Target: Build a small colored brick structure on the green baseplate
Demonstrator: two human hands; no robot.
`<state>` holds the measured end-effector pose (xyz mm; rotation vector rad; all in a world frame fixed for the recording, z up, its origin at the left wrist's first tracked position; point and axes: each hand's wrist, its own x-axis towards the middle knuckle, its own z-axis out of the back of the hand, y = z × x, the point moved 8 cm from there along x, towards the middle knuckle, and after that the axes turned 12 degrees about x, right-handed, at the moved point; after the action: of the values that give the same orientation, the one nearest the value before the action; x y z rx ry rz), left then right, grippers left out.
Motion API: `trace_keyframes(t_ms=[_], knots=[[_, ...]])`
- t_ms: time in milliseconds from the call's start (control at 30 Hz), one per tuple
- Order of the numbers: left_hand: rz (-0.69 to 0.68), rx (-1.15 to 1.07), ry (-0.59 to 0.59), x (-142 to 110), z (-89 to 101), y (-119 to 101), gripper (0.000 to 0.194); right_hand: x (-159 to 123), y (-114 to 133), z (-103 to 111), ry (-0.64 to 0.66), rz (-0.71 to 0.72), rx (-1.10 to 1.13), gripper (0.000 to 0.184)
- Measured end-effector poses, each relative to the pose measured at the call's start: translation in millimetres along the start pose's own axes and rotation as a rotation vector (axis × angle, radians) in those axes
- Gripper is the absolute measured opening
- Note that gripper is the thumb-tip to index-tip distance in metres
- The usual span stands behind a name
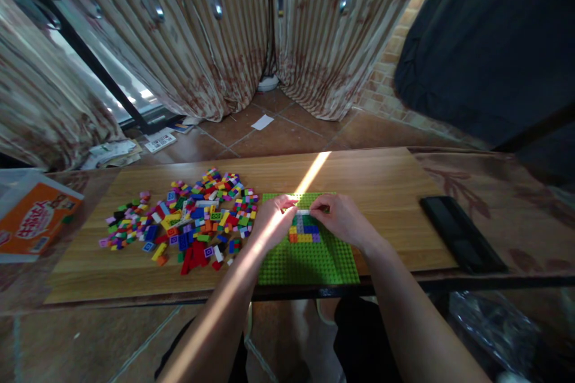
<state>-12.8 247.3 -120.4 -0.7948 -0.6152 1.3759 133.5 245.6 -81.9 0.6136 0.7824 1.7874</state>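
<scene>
A green studded baseplate point(309, 260) lies on the wooden board near its front edge. A small patch of coloured bricks point(305, 232) is fixed on its upper middle. My left hand point(274, 221) and my right hand point(339, 215) meet above that patch. Both pinch the ends of a small white brick point(303, 212), which sits at the patch's top edge. To the left of the baseplate lies a wide scatter of loose coloured bricks point(193, 218).
The wooden board point(381, 179) rests on a patterned cloth. An orange box point(33, 221) sits at the far left, a black flat object point(460, 232) at the right. Curtains and a tiled floor with papers lie beyond. A strip of sunlight crosses the board.
</scene>
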Motion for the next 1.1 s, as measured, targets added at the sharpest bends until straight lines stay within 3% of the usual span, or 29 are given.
trace_keyframes(t_ms=[333,700,1100], knots=[[0.012,0.088,-0.038,0,2.5,-1,0.026,-1,-2,2,0.003,0.019,0.028,0.017],[0.104,0.146,-0.063,3,-0.3,2,0.022,3,-11,-1,-0.008,-0.071,0.035,0.013],[0.094,0.134,-0.054,3,-2.2,5,0.02,3,-14,-5,0.066,-0.102,0.1,0.016]])
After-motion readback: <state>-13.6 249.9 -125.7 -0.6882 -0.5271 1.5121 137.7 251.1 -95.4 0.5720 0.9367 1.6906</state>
